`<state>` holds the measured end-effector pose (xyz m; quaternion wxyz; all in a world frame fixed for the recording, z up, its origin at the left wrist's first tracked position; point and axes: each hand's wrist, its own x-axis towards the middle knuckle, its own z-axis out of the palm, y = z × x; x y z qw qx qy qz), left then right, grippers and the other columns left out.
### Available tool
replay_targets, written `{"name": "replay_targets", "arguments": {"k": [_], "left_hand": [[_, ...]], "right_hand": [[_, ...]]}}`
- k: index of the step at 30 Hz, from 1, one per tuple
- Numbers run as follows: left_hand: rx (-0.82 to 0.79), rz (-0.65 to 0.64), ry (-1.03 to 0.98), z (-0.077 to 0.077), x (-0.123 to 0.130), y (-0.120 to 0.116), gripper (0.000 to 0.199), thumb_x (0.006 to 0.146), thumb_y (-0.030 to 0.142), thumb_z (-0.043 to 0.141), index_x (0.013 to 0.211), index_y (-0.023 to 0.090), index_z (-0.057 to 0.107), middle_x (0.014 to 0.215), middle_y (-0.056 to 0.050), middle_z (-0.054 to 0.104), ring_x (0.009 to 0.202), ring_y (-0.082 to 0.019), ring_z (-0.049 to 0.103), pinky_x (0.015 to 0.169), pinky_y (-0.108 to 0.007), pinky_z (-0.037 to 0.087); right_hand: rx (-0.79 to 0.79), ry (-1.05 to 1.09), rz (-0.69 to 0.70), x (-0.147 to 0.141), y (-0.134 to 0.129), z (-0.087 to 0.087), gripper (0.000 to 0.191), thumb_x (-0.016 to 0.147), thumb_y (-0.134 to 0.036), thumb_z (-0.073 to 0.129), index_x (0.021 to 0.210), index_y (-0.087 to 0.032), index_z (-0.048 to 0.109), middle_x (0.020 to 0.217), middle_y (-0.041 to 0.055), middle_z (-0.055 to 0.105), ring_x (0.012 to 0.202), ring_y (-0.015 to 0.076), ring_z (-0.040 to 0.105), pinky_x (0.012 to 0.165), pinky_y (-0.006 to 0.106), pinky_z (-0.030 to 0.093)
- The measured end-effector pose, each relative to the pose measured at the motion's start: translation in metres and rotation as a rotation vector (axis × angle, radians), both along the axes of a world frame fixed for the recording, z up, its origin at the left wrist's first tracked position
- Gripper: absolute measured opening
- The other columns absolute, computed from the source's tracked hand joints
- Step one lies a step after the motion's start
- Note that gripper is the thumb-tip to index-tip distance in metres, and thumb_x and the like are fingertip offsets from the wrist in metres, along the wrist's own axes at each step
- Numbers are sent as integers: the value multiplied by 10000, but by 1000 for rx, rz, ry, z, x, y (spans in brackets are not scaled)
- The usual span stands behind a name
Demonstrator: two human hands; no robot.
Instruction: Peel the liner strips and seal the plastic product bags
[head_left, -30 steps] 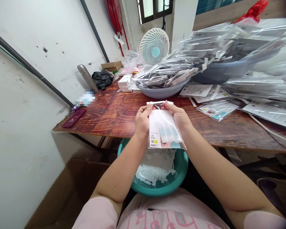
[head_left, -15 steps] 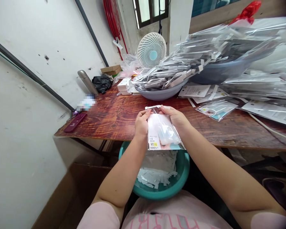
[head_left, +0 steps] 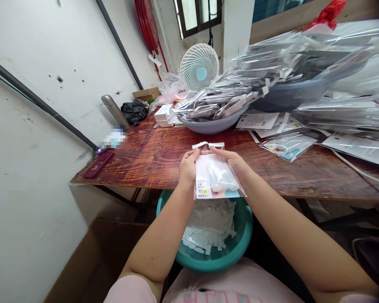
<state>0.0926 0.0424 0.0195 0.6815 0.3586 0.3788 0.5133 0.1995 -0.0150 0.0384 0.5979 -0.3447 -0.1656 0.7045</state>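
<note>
Between my hands is a clear plastic packet with a printed card and a whitish item inside. My left hand pinches its left side near the top. On the other side my right hand grips the upper right, its thumb reaching toward the middle. A white strip runs along the packet's top edge, and a small gap shows below it between my fingertips. Under the packet, a teal basin holds many white strips or tabs.
A grey basin heaped with packaged items stands on the wooden table, a larger heaped basin behind it. Loose packets lie at right. A white fan, a silver bottle and a maroon phone-like object are farther left.
My fingers have shifted slightly down from the packet's top edge, so more of the white strip shows. The gap below the strip is more visible. Both hands still hold the packet.
</note>
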Motion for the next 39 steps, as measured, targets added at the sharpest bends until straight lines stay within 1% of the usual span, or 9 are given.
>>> {"name": "replay_targets", "arguments": {"k": [6,11,16,22,28,32,34,37,39], "left_hand": [[164,-40,-64,8,1,-11,244,622,275,756,676,165,545,635,24,591,553,-98,537,561,-233,417],[207,-90,-91,5,3,-11,218,623,262,766,672,163,579,634,17,621,574,-107,559,582,-241,436],[129,-113,-101,-2,2,-7,219,581,241,805,662,159,619,661,14,655,585,-95,581,582,-219,450],[-75,-196,43,6,-9,-3,253,531,230,843,702,160,671,644,11,665,539,-88,585,492,-187,445],[-8,-296,119,9,-21,-2,259,570,239,833,782,136,726,800,-42,720,689,-119,644,602,-203,510],[74,-264,46,11,-22,-5,227,572,241,832,749,143,730,750,-37,720,666,-122,644,628,-220,517],[77,-204,0,12,-21,-5,225,564,240,833,736,143,726,736,-37,718,650,-123,642,624,-226,515],[52,-85,-50,11,-20,0,230,551,227,834,725,137,714,713,-34,709,621,-120,637,603,-228,509],[19,-12,-79,9,-20,4,227,555,207,827,730,135,702,706,-30,701,611,-115,634,593,-225,505]], "right_hand": [[-16,-72,-27,6,3,-2,173,806,-228,551,838,-108,672,732,89,697,626,190,641,646,318,507],[-46,-124,-18,14,2,2,134,762,-200,582,802,-104,666,686,82,681,570,177,610,590,305,482],[14,-130,21,21,2,-1,199,787,-242,553,798,-99,692,712,95,693,596,181,623,618,315,487],[198,-266,-31,26,1,-13,178,717,-262,684,817,-121,728,811,80,725,657,163,642,672,288,486],[317,-339,16,30,-2,-13,235,710,-331,703,867,-159,737,940,82,726,806,201,665,770,322,491],[398,-400,2,28,-3,-8,242,736,-375,675,821,-155,727,940,80,711,824,199,649,787,336,480],[405,-405,-64,27,-6,-6,242,742,-377,678,897,-193,707,942,44,697,812,164,633,767,304,475],[361,-393,-187,25,-17,-6,290,773,-365,661,1044,-265,636,961,-5,655,753,112,603,673,244,469],[290,-408,-221,24,-29,-10,299,777,-377,658,1052,-270,611,944,-8,639,711,110,593,609,237,463]]}}
